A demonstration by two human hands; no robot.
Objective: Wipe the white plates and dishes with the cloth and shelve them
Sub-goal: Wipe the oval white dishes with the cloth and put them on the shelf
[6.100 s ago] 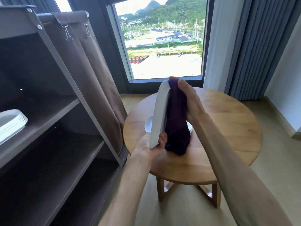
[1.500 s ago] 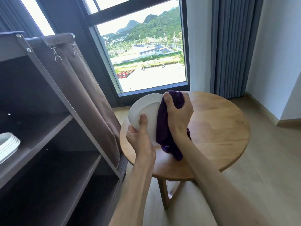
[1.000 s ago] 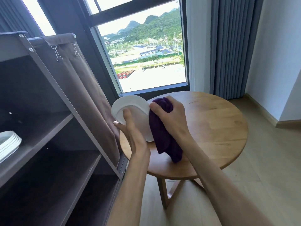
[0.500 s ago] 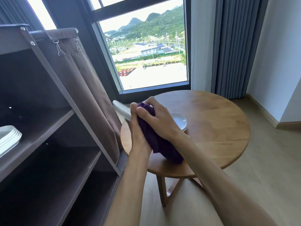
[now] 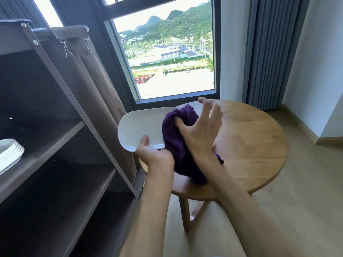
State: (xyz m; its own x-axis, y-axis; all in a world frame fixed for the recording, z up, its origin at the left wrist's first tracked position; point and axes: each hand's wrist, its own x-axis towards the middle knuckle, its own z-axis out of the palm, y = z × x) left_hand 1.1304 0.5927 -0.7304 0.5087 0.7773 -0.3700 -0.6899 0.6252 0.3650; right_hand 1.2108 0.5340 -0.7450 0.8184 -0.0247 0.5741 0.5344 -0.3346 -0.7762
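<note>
The plate (image 5: 141, 127) now lies flat, face up, gripped by the left hand (image 5: 155, 156); the right hand (image 5: 199, 134) loosens on the cloth (image 5: 176, 138). Shelving looks next.

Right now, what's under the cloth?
The cloth drapes over the right end of the plate, held by the left hand. Right hand pinches it on top. The table lies below; anything on the table beneath is covered.
</note>
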